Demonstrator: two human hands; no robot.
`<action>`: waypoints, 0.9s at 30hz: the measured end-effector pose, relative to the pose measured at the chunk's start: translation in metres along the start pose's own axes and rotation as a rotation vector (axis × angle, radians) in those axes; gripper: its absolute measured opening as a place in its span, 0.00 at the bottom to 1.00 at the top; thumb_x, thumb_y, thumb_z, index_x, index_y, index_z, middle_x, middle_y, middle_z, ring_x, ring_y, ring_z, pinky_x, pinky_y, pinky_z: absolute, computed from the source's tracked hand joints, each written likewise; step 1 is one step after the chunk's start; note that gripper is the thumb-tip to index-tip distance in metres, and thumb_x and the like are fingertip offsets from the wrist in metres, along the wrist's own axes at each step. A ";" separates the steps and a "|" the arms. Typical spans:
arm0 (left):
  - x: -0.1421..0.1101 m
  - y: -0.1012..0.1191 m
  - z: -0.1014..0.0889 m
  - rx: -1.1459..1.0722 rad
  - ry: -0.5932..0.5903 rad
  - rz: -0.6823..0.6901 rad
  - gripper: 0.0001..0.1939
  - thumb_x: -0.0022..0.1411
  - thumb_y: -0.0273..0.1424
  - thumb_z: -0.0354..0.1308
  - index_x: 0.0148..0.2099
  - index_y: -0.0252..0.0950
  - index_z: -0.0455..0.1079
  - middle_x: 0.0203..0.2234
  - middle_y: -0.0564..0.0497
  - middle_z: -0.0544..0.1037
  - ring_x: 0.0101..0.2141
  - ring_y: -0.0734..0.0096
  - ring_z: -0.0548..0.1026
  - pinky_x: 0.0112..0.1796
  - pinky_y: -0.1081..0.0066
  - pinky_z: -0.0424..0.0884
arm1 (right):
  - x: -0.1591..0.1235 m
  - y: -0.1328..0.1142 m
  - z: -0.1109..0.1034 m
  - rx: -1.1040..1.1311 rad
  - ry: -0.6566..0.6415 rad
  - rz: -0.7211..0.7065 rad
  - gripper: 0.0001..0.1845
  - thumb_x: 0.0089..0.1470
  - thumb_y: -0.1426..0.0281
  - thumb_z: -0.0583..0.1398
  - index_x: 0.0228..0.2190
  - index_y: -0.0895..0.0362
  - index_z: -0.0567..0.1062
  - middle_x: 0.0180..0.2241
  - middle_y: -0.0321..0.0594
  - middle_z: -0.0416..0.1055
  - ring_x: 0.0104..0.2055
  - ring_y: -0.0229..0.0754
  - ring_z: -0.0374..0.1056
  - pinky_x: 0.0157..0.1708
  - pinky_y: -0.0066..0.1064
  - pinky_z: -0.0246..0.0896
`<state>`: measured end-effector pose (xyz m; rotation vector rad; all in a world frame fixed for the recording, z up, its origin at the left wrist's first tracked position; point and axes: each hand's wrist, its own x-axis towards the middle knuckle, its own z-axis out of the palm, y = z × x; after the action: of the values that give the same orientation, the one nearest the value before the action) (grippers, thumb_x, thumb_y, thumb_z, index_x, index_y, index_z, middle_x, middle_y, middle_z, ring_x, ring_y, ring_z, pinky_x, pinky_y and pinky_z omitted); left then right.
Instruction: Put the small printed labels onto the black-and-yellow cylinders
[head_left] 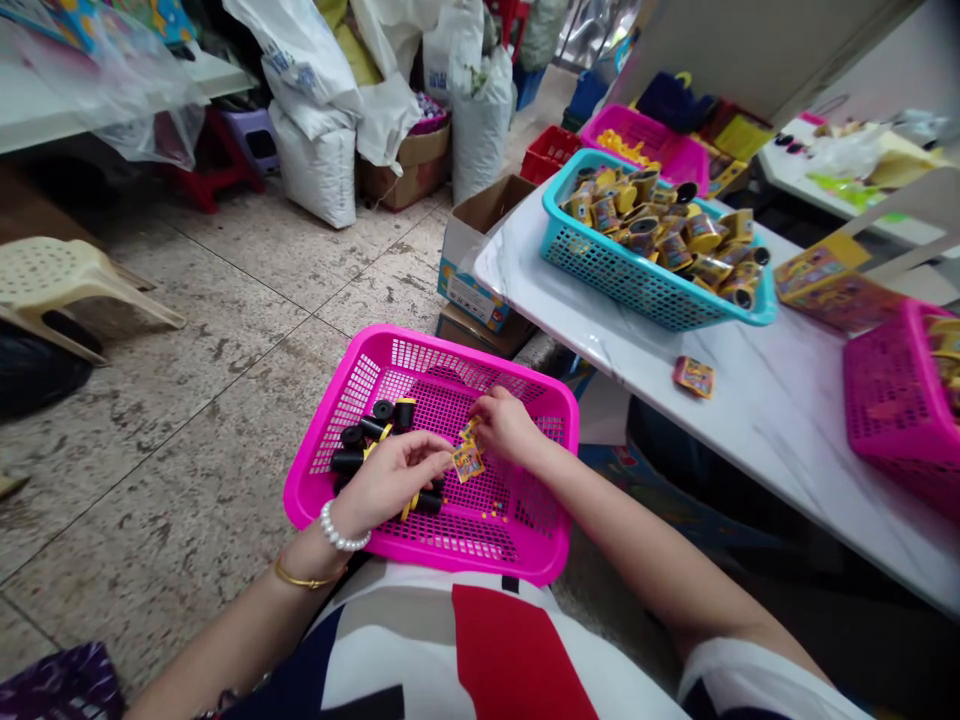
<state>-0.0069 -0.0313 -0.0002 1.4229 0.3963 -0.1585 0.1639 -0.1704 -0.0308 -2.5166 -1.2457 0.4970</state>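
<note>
head view: both hands' fingers pinched on a flat sticker (468,461), long axis tilted, over pink basket (525,560).

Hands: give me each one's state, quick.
Left hand: fingers pinched on a small printed sticker over the pink basket.
Right hand: fingers closed on the same sticker's upper end.

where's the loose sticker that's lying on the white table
In the head view, the loose sticker lies flat on the white table, right of centre, just in front of the teal basket and left of the pink basket.
</note>
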 end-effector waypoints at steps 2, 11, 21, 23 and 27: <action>0.000 -0.001 0.001 0.007 0.011 0.006 0.18 0.59 0.41 0.59 0.44 0.31 0.71 0.34 0.47 0.77 0.35 0.68 0.74 0.32 0.72 0.68 | 0.000 0.002 0.001 -0.037 0.004 0.016 0.08 0.49 0.79 0.61 0.33 0.59 0.78 0.36 0.44 0.67 0.36 0.41 0.66 0.38 0.29 0.61; 0.001 -0.002 0.001 0.032 0.028 0.028 0.18 0.59 0.42 0.60 0.43 0.32 0.72 0.33 0.47 0.78 0.34 0.68 0.74 0.31 0.72 0.67 | -0.002 -0.001 -0.004 -0.245 -0.093 -0.070 0.10 0.57 0.71 0.58 0.28 0.59 0.78 0.32 0.46 0.72 0.37 0.46 0.67 0.40 0.33 0.58; 0.003 -0.001 0.002 0.068 0.077 0.050 0.16 0.59 0.41 0.59 0.42 0.33 0.73 0.32 0.47 0.78 0.33 0.68 0.73 0.30 0.72 0.68 | -0.006 -0.004 -0.009 -0.374 -0.107 -0.040 0.09 0.59 0.73 0.55 0.36 0.58 0.76 0.30 0.43 0.75 0.30 0.44 0.69 0.29 0.31 0.56; 0.003 0.002 0.003 0.082 0.095 0.069 0.15 0.59 0.40 0.59 0.41 0.33 0.73 0.32 0.48 0.78 0.33 0.68 0.73 0.31 0.72 0.68 | -0.005 -0.003 -0.007 -0.364 -0.093 -0.032 0.09 0.60 0.71 0.55 0.36 0.56 0.76 0.30 0.41 0.75 0.30 0.43 0.70 0.28 0.30 0.56; 0.005 0.002 0.002 0.103 0.136 0.094 0.13 0.59 0.39 0.59 0.40 0.34 0.74 0.31 0.48 0.77 0.32 0.69 0.73 0.30 0.73 0.67 | -0.005 -0.001 -0.010 -0.264 0.024 -0.088 0.10 0.61 0.68 0.55 0.35 0.54 0.77 0.44 0.43 0.74 0.42 0.43 0.70 0.39 0.30 0.61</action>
<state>-0.0015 -0.0323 0.0006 1.5562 0.4370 -0.0060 0.1647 -0.1745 -0.0204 -2.6546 -1.4918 0.2978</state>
